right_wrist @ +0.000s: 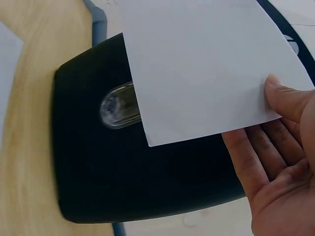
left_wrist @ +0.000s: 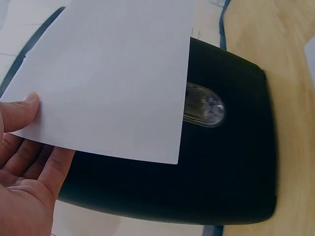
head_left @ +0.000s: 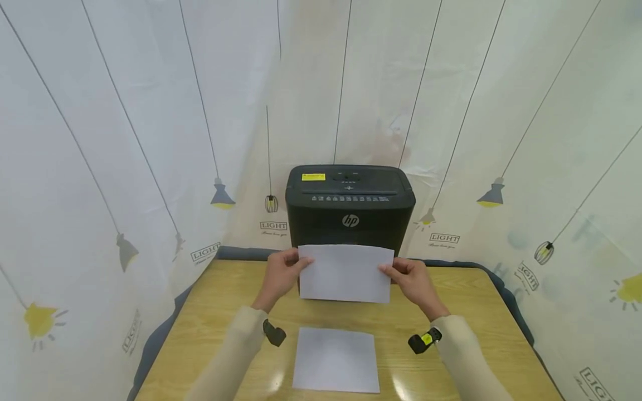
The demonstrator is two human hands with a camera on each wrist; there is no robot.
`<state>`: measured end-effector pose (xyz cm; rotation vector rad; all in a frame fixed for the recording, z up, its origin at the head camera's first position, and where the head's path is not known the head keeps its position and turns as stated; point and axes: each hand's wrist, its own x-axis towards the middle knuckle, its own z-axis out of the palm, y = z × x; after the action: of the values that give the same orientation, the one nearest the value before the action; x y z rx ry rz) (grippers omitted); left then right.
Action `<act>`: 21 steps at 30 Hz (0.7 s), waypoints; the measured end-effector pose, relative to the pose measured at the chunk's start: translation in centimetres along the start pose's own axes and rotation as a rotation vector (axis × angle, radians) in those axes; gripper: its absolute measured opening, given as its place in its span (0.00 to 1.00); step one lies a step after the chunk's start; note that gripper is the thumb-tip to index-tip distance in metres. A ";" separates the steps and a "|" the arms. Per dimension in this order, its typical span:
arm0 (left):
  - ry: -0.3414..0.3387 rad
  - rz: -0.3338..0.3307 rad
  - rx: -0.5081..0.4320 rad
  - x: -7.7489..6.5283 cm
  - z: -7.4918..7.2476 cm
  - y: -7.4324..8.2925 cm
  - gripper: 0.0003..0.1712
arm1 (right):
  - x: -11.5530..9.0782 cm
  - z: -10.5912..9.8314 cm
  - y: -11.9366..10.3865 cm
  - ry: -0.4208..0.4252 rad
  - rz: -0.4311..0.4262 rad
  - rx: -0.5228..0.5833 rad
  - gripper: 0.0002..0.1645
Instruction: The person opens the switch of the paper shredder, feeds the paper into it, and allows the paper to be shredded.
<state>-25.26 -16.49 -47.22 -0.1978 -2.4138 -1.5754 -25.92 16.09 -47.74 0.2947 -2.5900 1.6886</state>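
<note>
A white sheet of paper [head_left: 346, 274] is held up in front of a black HP paper shredder [head_left: 321, 225]. My left hand [head_left: 282, 274] pinches its left edge near the top, thumb on the near face and fingers behind. At the opposite edge my right hand [head_left: 413, 281] pinches it the same way. The sheet hides the lower front of the shredder in the head view. Both wrist views show the paper overlapping a clear oval window [left_wrist: 205, 105] in the shredder's front. Another white sheet [head_left: 335, 361] lies flat on the table, nearer to me.
The shredder stands at the back of a wood-grain table [head_left: 210, 334]. Behind and beside it hangs a pale curtain [head_left: 311, 83] printed with lamps. A yellow label [head_left: 313, 177] is on the shredder's top. Dark cloth [head_left: 511, 306] shows along the table's edges.
</note>
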 end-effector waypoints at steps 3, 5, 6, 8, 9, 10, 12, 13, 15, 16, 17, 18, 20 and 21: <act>0.004 0.051 -0.005 0.5 -0.5 0.7 0.22 | 0.3 -0.4 -0.9 0.013 -0.021 -0.019 0.18; 0.008 0.075 -0.007 0.8 -0.7 1.1 0.22 | 0.5 -0.7 -1.5 0.017 -0.030 -0.035 0.18; 0.011 0.083 -0.006 1.1 -0.8 1.3 0.22 | 0.6 -0.8 -1.8 0.018 -0.030 -0.045 0.18; 0.011 0.096 -0.006 1.5 -1.0 1.9 0.21 | 0.8 -1.2 -2.4 0.021 -0.034 -0.056 0.17; 0.010 0.098 -0.005 1.7 -1.1 2.1 0.21 | 1.0 -1.3 -2.7 0.024 -0.034 -0.059 0.17; 0.009 0.102 -0.004 1.9 -1.2 2.3 0.21 | 1.1 -1.5 -3.0 0.023 -0.038 -0.061 0.18; 0.004 0.107 -0.010 2.2 -1.4 2.8 0.21 | 1.3 -1.7 -3.4 0.021 -0.038 -0.063 0.18; 0.003 0.105 -0.014 2.4 -1.5 3.1 0.21 | 1.4 -1.9 -3.6 0.022 -0.040 -0.062 0.19; -0.002 0.105 -0.019 2.7 -1.7 3.5 0.21 | 1.6 -2.2 -4.1 0.020 -0.047 -0.065 0.21; -0.003 0.104 -0.024 2.8 -1.8 3.8 0.21 | 1.7 -2.3 -4.3 0.018 -0.048 -0.062 0.21; -0.005 0.104 -0.027 2.9 -1.9 4.0 0.21 | 1.8 -2.5 -4.5 0.017 -0.050 -0.063 0.22; -0.005 0.102 -0.026 3.1 -2.1 4.3 0.20 | 1.9 -2.6 -4.7 0.019 -0.055 -0.066 0.22; -0.006 0.116 -0.020 3.4 -2.3 4.9 0.21 | 2.1 -2.9 -5.2 0.023 -0.067 -0.071 0.22; -0.006 0.125 -0.019 3.6 -2.4 5.1 0.21 | 2.2 -3.1 -5.5 0.024 -0.072 -0.069 0.23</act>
<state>-27.13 -16.72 -40.74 -0.3496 -2.3422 -1.5454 -27.37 16.47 -41.24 0.3579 -2.5813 1.5667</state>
